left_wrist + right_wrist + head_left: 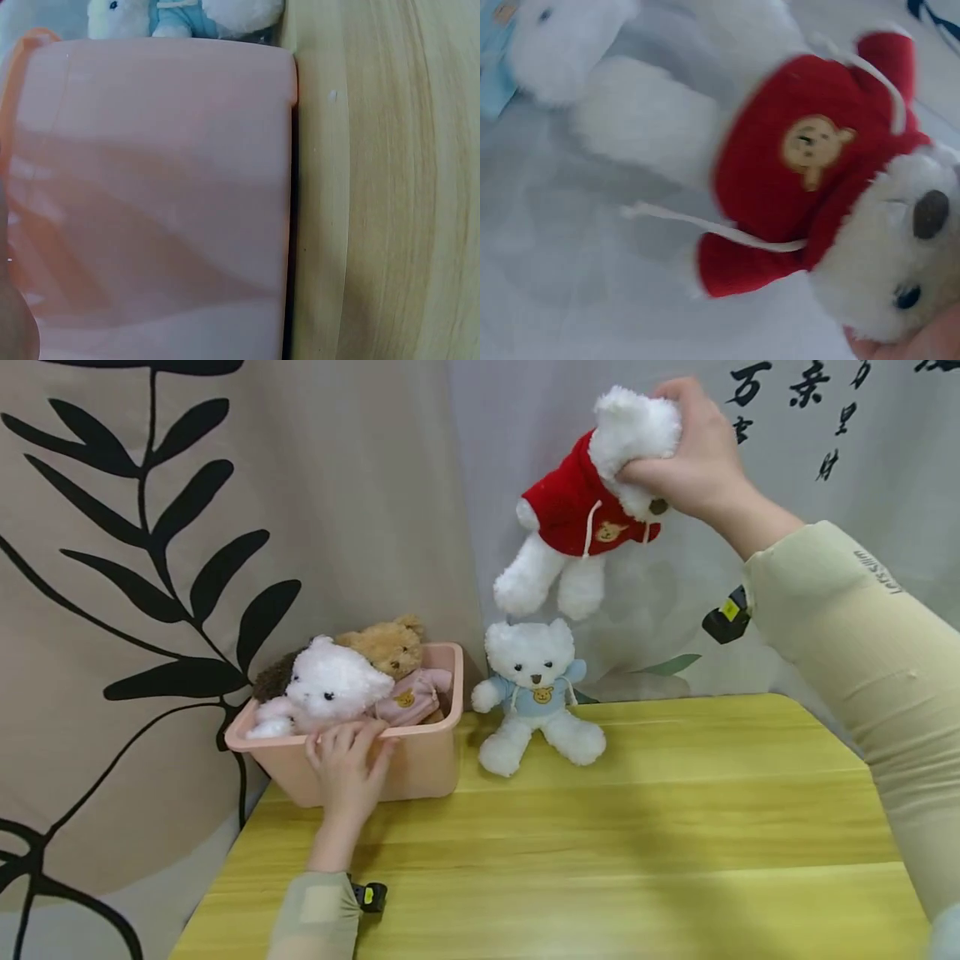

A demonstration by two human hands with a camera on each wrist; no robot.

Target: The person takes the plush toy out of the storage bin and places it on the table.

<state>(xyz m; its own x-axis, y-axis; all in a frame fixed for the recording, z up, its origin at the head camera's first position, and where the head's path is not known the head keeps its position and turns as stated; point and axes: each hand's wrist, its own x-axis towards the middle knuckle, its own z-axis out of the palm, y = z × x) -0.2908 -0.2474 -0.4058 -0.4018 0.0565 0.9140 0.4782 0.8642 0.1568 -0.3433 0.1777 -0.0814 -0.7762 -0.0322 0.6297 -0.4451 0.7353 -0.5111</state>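
My right hand (693, 456) grips a white teddy bear in a red hoodie (577, 510) by its head, up in the air with its legs hanging down. Below it, a white teddy bear in a light blue top (536, 693) sits on the table. At the left, a pink storage bin (420, 764) holds several plush toys, among them a white one (341, 681) and a brown bear (386, 647) in pink. With its fingers over the near rim, my left hand (348, 768) holds the bin; the left wrist view mostly shows the bin's wall (165, 187).
A wooden table (637, 835) stretches in front of the bin and the seated bear. Behind it hangs a curtain (367, 485) with dark leaf prints on the left and black writing on the right.
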